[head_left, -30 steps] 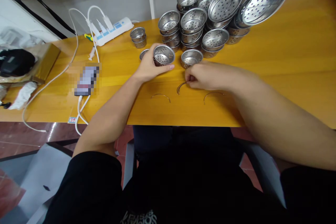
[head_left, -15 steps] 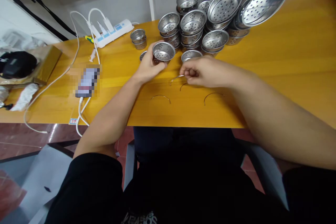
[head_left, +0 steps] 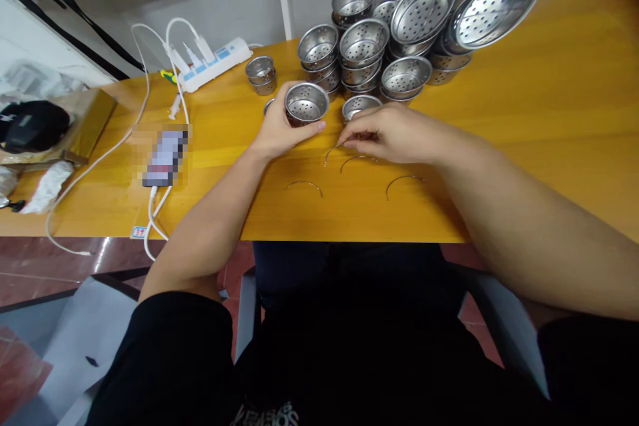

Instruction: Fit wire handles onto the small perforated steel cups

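My left hand [head_left: 280, 123] is closed around a small perforated metal cup [head_left: 306, 104], its open top facing up toward me. To the right, my right hand [head_left: 372, 133] pinches a thin curved wire handle [head_left: 329, 152] between thumb and fingertips, and one end of the wire points down and left. Under the right hand, another curved wire [head_left: 357, 158] lies on the table. Two more bent wires, one at the left [head_left: 305, 184] and one at the right [head_left: 403, 180], rest nearer the front edge. Just behind my right hand stands another perforated cup [head_left: 360, 106], partly covered by it.
Stacks of perforated metal cups [head_left: 363, 43] stand at the back, with larger tilted bowls [head_left: 499, 10] to the right. Left of them are a small cup stack [head_left: 261, 74], a white power strip [head_left: 219, 65], a phone [head_left: 167, 156] on a cable, and a cardboard box [head_left: 90, 123].
My left hand has shifted slightly left with the cup, its thumb now lying straighter along the side. The right hand's fingers have straightened, and the held wire hangs more steeply.
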`<action>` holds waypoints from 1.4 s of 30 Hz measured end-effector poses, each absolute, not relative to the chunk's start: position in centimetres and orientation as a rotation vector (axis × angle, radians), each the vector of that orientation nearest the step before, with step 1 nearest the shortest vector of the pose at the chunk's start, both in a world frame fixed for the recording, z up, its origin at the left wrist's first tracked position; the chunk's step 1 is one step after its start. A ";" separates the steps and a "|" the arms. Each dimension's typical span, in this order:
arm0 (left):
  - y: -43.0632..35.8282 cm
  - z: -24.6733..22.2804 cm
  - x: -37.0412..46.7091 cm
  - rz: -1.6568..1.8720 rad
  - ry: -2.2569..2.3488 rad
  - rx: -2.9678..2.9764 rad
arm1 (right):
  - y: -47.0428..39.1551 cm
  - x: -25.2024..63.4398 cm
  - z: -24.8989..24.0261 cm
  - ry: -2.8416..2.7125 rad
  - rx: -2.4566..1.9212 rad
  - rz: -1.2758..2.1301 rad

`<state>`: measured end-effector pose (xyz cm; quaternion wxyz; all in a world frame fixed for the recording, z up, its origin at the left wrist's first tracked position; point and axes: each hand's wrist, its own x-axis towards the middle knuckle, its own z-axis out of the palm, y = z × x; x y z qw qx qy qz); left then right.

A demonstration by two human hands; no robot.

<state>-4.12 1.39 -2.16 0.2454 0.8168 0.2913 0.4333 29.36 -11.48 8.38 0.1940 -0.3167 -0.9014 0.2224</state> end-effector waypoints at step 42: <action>-3.6 -1.6 -0.1 0.986 0.701 2.227 | -13.0 26.5 8.9 -2.028 -1.385 0.528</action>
